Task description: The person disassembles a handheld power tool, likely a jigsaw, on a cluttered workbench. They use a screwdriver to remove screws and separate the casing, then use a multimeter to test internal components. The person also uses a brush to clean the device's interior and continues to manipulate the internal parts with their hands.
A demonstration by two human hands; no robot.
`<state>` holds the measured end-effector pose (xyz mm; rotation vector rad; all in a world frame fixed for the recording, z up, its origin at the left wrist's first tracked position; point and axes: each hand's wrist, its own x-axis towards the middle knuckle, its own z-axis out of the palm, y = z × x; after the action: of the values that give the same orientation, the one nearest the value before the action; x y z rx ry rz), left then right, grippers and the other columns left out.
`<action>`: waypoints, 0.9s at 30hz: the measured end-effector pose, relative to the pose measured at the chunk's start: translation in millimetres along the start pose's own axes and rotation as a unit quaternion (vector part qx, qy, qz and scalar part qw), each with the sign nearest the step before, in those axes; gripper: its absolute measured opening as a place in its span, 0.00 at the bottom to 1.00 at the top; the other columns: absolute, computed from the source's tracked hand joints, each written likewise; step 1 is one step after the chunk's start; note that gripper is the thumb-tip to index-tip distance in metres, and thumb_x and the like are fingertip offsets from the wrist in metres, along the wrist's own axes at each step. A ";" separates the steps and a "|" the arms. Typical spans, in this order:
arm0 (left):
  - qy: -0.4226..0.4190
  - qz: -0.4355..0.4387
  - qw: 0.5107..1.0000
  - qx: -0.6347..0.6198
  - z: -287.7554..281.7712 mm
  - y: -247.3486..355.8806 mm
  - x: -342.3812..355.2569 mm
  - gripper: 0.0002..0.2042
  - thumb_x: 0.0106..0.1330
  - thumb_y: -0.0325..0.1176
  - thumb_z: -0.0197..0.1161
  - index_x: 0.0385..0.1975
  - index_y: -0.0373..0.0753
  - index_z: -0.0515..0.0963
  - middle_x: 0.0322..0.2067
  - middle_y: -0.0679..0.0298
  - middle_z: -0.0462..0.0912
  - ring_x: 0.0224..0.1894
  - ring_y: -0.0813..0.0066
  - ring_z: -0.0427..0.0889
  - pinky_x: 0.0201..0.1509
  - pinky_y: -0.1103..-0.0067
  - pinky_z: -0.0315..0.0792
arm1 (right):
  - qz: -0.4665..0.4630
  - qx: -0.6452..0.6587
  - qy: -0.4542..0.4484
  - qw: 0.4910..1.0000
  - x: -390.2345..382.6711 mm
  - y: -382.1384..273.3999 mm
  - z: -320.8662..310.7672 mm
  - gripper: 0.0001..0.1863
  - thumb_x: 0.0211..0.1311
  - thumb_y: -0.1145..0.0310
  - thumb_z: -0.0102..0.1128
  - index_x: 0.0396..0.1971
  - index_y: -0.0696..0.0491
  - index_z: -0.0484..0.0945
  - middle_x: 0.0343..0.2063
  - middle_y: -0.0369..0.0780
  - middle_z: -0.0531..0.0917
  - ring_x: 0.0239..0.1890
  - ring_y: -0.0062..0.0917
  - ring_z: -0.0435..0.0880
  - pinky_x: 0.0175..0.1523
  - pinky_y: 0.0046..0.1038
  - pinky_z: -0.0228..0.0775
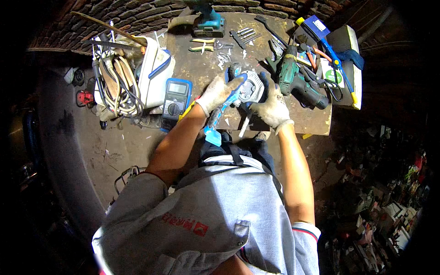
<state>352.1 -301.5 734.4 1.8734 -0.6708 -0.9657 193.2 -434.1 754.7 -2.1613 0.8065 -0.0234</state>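
Over the table's near edge, both my hands hold a blue power tool with a silver finned head, shaped like an angle grinder. Its blue end points down toward my waist. My left hand, in a white glove with blue fingertips, is closed round the left side near the head. My right hand, gloved the same way, grips the right side of the head, thumb below and fingers above; the fingers partly hide a dark part there. A thin pale stick shows below the head; what it is attached to is hidden.
A multimeter lies left of my left hand. A green cordless drill lies right of my right hand. Pliers, drill bits and a teal power tool lie farther back. A white bin holds cables, left.
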 end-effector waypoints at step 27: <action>-0.137 0.079 0.941 -0.298 6.5 8.9 -5.6 0.27 0.64 0.36 0.66 0.60 0.31 0.68 0.53 0.61 0.76 0.53 0.74 0.75 0.59 0.75 0.69 | 0.090 0.351 0.055 0.930 -0.2 -16.2 -12.2 0.23 0.52 0.72 0.70 0.48 0.60 0.74 0.32 0.37 0.84 0.27 0.15 0.78 0.31 0.20 0.73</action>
<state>343.0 -304.3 742.3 1.1489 -0.5930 -1.1773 198.4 -434.9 774.3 -1.4142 0.8896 -0.2986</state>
